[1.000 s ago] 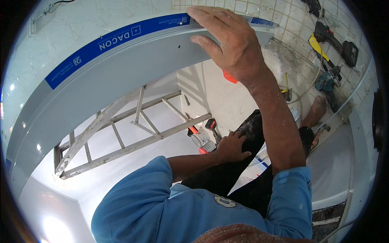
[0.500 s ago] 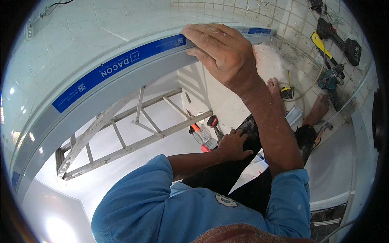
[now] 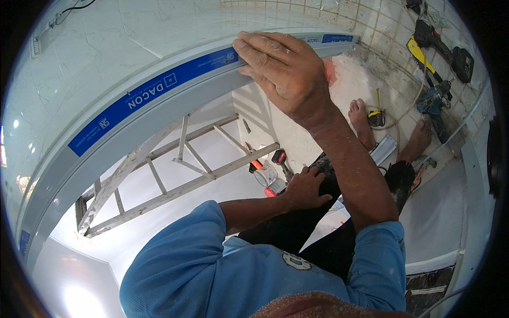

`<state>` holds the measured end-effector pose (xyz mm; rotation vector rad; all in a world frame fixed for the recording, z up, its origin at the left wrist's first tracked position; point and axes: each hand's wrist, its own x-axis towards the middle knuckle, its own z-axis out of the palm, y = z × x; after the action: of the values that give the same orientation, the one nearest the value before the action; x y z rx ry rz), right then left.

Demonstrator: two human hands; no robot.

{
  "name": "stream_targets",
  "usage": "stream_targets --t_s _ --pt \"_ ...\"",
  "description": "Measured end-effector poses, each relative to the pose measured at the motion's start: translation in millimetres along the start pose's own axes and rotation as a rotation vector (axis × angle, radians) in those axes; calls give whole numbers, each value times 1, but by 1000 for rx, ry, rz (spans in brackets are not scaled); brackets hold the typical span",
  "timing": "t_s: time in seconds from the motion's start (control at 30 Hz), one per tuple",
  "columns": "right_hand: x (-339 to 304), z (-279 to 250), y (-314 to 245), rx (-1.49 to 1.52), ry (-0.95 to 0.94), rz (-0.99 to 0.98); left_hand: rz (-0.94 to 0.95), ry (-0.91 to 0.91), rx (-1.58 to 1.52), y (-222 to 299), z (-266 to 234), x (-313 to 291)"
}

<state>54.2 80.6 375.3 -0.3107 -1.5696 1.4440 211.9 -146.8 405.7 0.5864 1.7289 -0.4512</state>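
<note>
A long pale aluminium frame profile (image 3: 175, 100) with a blue protective strip (image 3: 119, 114) curves across the upper part of the view. My right hand (image 3: 289, 71) is closed over it toward its far right end, fingers together on the strip and thumb at the near edge. Beyond the profile lies a large glossy pale panel (image 3: 106, 47). My left hand (image 3: 306, 190) rests on my dark-trousered leg, its fingers laid out and nothing in it.
A metal ladder (image 3: 169, 188) lies left below the profile. Near my left hand are a red-and-black cordless tool (image 3: 281, 159) and a clear container (image 3: 265, 175). At right are a tape measure (image 3: 376, 117), a teal drill (image 3: 435, 100), a black-and-yellow power tool (image 3: 437, 47) and a cable.
My right hand and the part of the profile under it have shifted slightly left in view. More of a reddish patch shows beside my wrist. My left hand stays on my leg.
</note>
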Motion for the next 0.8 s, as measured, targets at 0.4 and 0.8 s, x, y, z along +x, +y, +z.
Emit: stream_targets --t_s 0.4,0.8 --pt "0 -2 -2 -32 -19 25 -10 -24 -16 4 -1 2" --pt "4 1 20 -103 -1 -52 -21 15 13 9 -6 2"
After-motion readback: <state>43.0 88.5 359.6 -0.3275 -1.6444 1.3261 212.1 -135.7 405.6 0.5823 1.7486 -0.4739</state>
